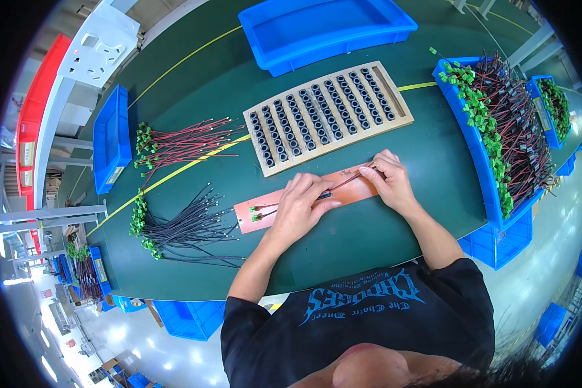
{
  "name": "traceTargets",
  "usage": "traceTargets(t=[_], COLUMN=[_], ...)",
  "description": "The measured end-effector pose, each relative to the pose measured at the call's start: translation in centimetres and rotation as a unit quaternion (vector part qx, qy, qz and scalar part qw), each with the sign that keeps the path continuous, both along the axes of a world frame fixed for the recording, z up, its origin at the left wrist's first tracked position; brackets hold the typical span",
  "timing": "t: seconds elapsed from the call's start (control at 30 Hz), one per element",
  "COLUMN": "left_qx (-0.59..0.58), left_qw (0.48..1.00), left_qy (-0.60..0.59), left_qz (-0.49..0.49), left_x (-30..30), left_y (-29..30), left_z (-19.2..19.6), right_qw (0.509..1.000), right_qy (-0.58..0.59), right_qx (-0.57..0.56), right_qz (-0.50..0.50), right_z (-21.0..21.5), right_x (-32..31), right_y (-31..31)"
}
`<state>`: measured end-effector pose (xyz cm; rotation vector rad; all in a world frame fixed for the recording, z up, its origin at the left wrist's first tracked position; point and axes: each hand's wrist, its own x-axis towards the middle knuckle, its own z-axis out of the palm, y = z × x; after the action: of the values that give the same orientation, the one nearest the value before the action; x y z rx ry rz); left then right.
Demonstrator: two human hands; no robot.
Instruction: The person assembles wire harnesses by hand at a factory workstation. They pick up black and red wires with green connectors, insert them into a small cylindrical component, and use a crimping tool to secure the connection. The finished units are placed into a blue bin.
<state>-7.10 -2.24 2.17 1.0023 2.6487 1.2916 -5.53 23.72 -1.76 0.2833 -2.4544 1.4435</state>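
Note:
An orange-brown board [247,213] lies on the green table with two green connectors [257,218] near its left end. From them a red wire [346,184] and a black wire [269,213] run along the board beneath my left hand [299,205]. This hand rests closed over the wires, its thumb and index finger by a small black piece [326,194]; its palm hides part of them. My right hand [391,181] pinches the red wire toward the board's right end. The tips under its fingers are hard to make out.
Beyond the board stands a wooden rack [265,169] with rows of black sleeves. Bundles of red wires [187,143] and black wires [187,223] lie left. A blue tray [330,39] sits at the back; a blue bin [467,139] of wired parts stands right.

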Motion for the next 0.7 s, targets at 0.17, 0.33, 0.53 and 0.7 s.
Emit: traceTargets(t=[0.17,0.33,0.53,0.7], left_qx=[0.014,0.088,0.012,-0.020], left_qw=[0.993,0.933,0.983,0.981], left_qy=[-0.096,-0.339,-0.147,-0.170], left_qz=[-0.066,-0.084,-0.113,-0.094], left_x=[-3.5,-5.9,-4.9,-2.9], left_y=[3.7,4.4,0.9,-1.6], left_z=[1.9,-0.3,2.3,2.9], right_qw=[1.000,0.999,0.999,0.962], right_qy=[0.003,0.016,0.004,-0.027], right_qx=[-0.013,-0.037,-0.041,-0.267], right_qz=[0.007,0.018,0.009,0.043], right_z=[-0.2,-0.5,0.1,1.8], right_x=[0.1,0.0,0.3,0.2], right_y=[0.2,0.0,0.2,-2.8])
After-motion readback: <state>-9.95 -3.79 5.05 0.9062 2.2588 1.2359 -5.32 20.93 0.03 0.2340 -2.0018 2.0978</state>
